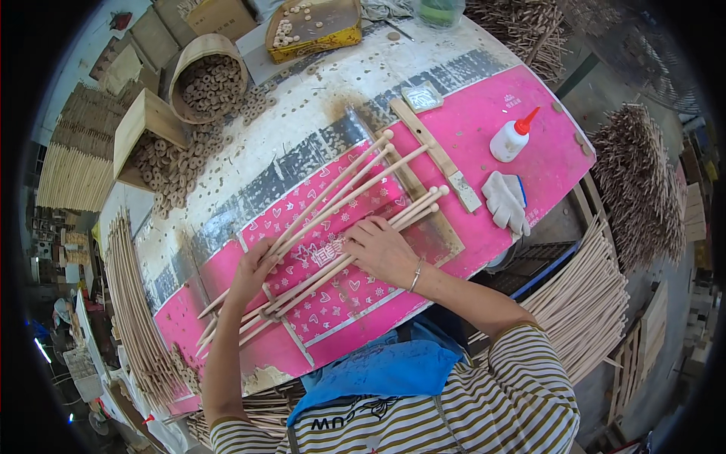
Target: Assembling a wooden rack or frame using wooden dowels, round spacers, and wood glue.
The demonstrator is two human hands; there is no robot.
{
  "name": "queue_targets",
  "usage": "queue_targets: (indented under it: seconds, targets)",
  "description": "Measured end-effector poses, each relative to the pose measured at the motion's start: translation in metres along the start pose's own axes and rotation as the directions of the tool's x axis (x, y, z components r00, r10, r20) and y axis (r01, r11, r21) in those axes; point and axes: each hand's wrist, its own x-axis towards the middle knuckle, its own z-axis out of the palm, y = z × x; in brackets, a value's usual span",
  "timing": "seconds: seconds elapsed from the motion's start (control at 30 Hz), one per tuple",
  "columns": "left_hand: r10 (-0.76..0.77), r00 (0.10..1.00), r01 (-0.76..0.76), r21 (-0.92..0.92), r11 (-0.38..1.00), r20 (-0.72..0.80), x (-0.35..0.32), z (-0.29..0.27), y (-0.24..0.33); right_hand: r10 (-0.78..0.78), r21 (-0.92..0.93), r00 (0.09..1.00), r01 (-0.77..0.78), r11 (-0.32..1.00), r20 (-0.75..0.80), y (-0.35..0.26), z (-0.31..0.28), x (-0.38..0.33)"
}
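My left hand [253, 274] is closed around several slim wooden rods [354, 195], which fan out up and to the right across the pink printed sheet. Small round knobs cap some of their far ends. Fingers bent, my right hand [384, 253] grips a second bundle of knob-ended rods [308, 283] lying nearer to me. Small wooden rings [267, 312] sit around this bundle toward its lower left end. Just beyond the rod tips, a wooden bar [431, 144] is fixed across the table.
A glue bottle [510, 141] with a red nozzle and a white glove [505, 203] lie at the right. Far left, a round tub [180, 76] and a wooden box [134, 125] spill wooden rings. A yellow tray [318, 44] stands behind. Stacked rods [578, 306] flank the table.
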Motion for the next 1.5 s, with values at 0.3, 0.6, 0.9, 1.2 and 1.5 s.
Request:
queue_targets:
  seconds: [0.3,0.6,0.9,1.2,1.5]
  targets:
    - [-0.027,0.962,0.032,-0.017,0.999,0.271,0.021,-0.006,0.004,0.068,0.177,0.995,-0.055,0.983,-0.069,-0.008,-0.004,-0.027]
    - [-0.025,0.99,0.024,0.012,1.0,0.141,0.02,0.002,0.01,0.054,0.179,0.998,-0.046,0.983,-0.04,0.004,-0.009,-0.024]
    - [0.273,0.956,-0.173,0.54,0.824,-0.109,0.017,-0.013,-0.001,0.09,0.234,0.992,-0.067,0.97,-0.091,0.003,-0.008,-0.018]
    - [0.44,0.891,-0.213,0.753,0.622,-0.112,0.014,0.004,0.019,0.108,0.319,0.992,-0.082,0.944,-0.064,0.015,-0.011,0.011]
    - [0.342,0.935,-0.12,0.823,0.555,-0.095,0.041,0.009,0.014,0.092,0.374,0.983,-0.026,0.927,-0.159,0.024,-0.007,0.018]
